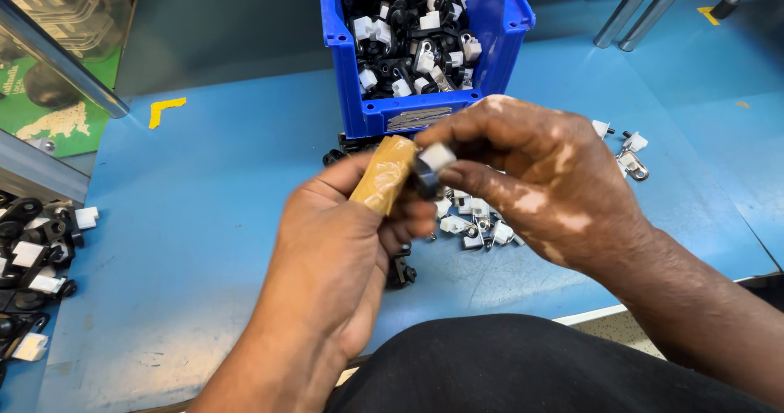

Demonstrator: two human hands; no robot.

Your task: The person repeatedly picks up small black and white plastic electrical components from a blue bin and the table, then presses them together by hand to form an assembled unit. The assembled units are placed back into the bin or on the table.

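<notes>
Blue table (204, 242) carries a blue bin (490, 21) full of small black and white clips. Just in front of the bin, both hands meet. Left hand (343, 250), its thumb wrapped in tan tape, is closed around a small black part (425, 180). Right hand (531, 176) pinches a white piece (438, 156) touching that part. Loose clips (478, 221) lie below the bin, under the hands; another pile (33, 258) sits far left of the bin.
</notes>
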